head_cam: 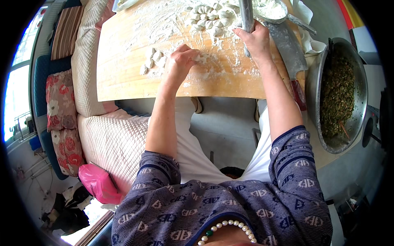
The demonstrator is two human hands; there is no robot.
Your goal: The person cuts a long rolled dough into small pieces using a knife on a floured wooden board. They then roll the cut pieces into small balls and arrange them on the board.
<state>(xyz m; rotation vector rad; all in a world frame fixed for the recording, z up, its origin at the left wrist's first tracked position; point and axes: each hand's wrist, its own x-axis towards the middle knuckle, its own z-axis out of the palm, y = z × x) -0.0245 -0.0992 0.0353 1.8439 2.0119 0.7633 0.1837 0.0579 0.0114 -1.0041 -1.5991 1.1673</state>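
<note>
A floured wooden board (129, 83) lies in front of me. My right hand (259, 38) is wrapped around a grey metal rolling pin (246, 13), whose lower end points toward me at the board's right side. Over the middle of the board, my left hand (182, 60) has its fingers curled down. White dough or flour shows at its fingertips, and I cannot tell whether it grips anything. Several small dough pieces (150, 63) lie just left of that hand. A larger cluster of floured dough pieces (208, 24) sits farther back, left of the rolling pin.
A cleaver (287, 46) with a red-brown handle (298, 94) rests along the board's right edge. Behind it stands a bowl of flour (272, 10). A large metal basin (360, 101) of chopped filling (337, 89) is at right. A quilted sofa (114, 132) borders the left side.
</note>
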